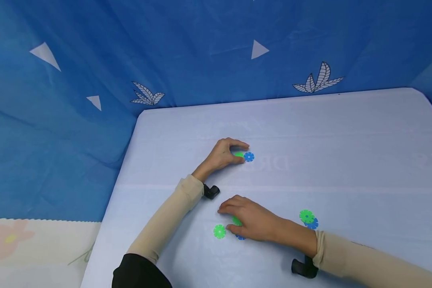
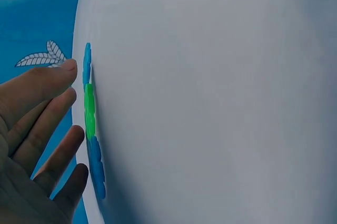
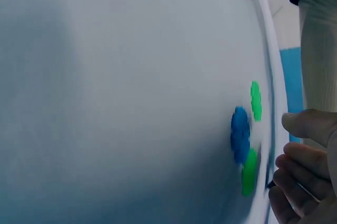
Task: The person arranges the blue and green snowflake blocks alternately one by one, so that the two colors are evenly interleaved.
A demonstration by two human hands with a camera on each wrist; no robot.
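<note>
My left hand [image 1: 224,155] is over the far part of the white table, thumb and fingers spread around a row of notched plastic discs. A green disc [image 2: 90,110] lies between a blue disc [image 1: 249,157] and another blue disc [image 2: 97,167]. My right hand [image 1: 255,219] hovers nearer, its fingers loosely bent. Partly hidden under it are a green disc [image 1: 236,221] and a blue disc [image 3: 240,135], which touch or overlap. A separate green disc [image 1: 219,231] lies just left of the right thumb. Neither hand visibly grips a disc.
Near the right wrist, a green disc [image 1: 307,216] partly overlaps a blue disc [image 1: 312,224]. Black wrist devices [image 1: 211,192] sit on both wrists. A blue patterned cloth [image 1: 216,52] hangs behind the white table [image 1: 363,160], and a floral cloth [image 1: 39,252] shows at lower left.
</note>
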